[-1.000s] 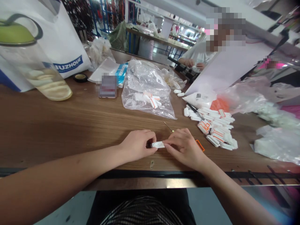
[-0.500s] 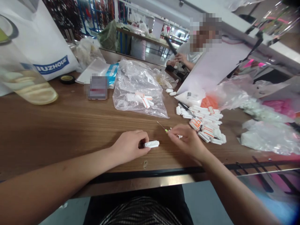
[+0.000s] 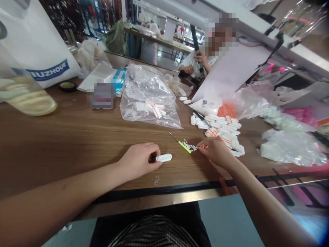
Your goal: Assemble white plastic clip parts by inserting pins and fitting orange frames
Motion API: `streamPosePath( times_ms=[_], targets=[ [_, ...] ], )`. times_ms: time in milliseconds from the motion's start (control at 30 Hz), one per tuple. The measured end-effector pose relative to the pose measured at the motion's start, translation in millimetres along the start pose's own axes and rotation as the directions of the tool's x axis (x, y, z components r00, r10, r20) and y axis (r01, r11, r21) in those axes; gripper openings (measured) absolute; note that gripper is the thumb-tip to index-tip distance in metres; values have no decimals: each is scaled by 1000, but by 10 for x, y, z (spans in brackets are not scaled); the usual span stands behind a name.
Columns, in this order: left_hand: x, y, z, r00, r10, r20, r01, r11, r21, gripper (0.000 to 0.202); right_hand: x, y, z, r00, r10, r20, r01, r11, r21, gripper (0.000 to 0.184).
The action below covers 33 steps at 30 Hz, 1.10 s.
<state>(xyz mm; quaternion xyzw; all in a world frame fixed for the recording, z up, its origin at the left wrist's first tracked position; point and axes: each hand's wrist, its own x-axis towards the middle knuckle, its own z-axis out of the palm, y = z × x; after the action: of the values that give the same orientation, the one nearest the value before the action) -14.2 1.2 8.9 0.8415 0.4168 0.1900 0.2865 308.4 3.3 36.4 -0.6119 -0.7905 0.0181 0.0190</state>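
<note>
Showing a notched white plastic strip (image 3: 163,157) at the fingertips of the left hand (image 3: 137,160), whose grip is pressed together on the strip's left end. The strip is held just above or against the wooden counter (image 3: 77,147); contact cannot be determined from this view. Its long axis is seen running nearly level across the view, with the free end directed toward the right hand (image 3: 215,151). The left hand is nearer to the strip, and the right hand is set apart from it. The right grip is drawn together at the fingertips (image 3: 204,145), though whether anything is pinched there cannot be told. Tiny white pieces (image 3: 189,146) are scattered just beside those fingertips, touching a green-handled needle (image 3: 184,146) whose metal tip is directed toward a clear plastic bag (image 3: 147,103). Wood grain is exposed between the strip and the counter's front edge (image 3: 154,189). A heap of white pieces with orange marks (image 3: 218,128) is piled beyond the right hand.
</note>
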Motion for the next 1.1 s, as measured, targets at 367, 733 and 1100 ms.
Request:
streamPosePath(
  times_ms=[367,733,1100],
  targets=[
    [-3,-15,17,1000,16,-6,-16,1000,3,13,2,39,12,996,-85,-29,84,996,-15,20],
    [-4,-30,33,999,29,-27,-29,1000,0,13,-3,144,-10,990,138,23,-140,974,180,22],
    [5,-26,28,1000,5,-4,-5,1000,-1,13,24,98,72,970,233,74,-244,936,254,18]
  ],
)
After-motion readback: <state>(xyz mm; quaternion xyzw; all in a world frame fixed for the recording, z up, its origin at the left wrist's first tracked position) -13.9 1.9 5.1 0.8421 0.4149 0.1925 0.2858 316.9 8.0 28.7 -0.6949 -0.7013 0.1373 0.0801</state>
